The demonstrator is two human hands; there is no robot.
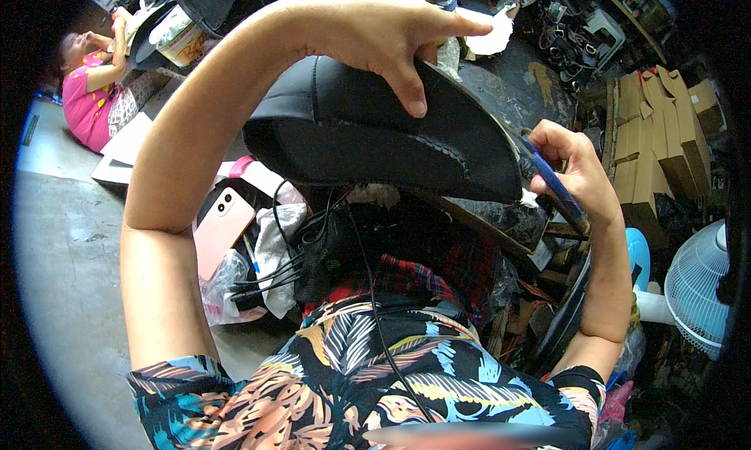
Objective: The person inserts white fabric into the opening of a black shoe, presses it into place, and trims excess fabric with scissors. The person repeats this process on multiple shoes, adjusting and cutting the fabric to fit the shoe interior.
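Note:
A black padded piece with stitched seams (368, 141), shaped like a vehicle seat, is held up in front of me. My left hand (383, 39) reaches over its far edge. The thumb presses on the black surface, the index finger points right, and the other fingers are hidden behind. At the piece's right end, my right hand (575, 168) is closed around a long blue-handled tool (551, 180). One end of the tool is close to the piece's pale rim; its exact kind is unclear.
A pink phone (224, 225) and dark cables lie left of my lap. At the far left sits a person in pink (94, 98), near a white bucket (178, 39). Cardboard boxes (657, 137) stand at right, beyond a white and blue fan (698, 286).

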